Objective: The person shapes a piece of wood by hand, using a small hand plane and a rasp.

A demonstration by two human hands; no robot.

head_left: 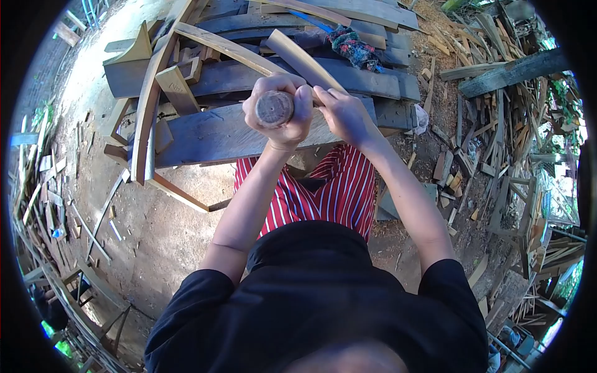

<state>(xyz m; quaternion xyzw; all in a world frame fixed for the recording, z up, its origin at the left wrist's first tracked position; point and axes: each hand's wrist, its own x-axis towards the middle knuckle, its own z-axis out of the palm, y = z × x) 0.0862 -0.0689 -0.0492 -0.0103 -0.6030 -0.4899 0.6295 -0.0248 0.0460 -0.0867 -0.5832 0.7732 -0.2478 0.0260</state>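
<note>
My left hand (280, 115) is closed in a fist around a round wooden handle (274, 109), seen end-on, so its far part is hidden beneath the hand. Close beside it, my right hand (347, 117) has its fingers bent and pressed together, pointing toward the left fist. What they pinch is hidden. A pale wooden strip (303, 59) runs away from the right fingers, and a longer curved strip (227, 48) reaches up to the left fist. Below both hands lies a wide grey plank (208, 135).
Several stacked boards (233, 78) form the work surface. A bundled cloth (357, 46) lies on them at the far right. Upright wooden pieces (148, 102) stand at the left. Scrap wood (482, 133) is heaped on the right, with offcuts scattered over the dirt ground (168, 233).
</note>
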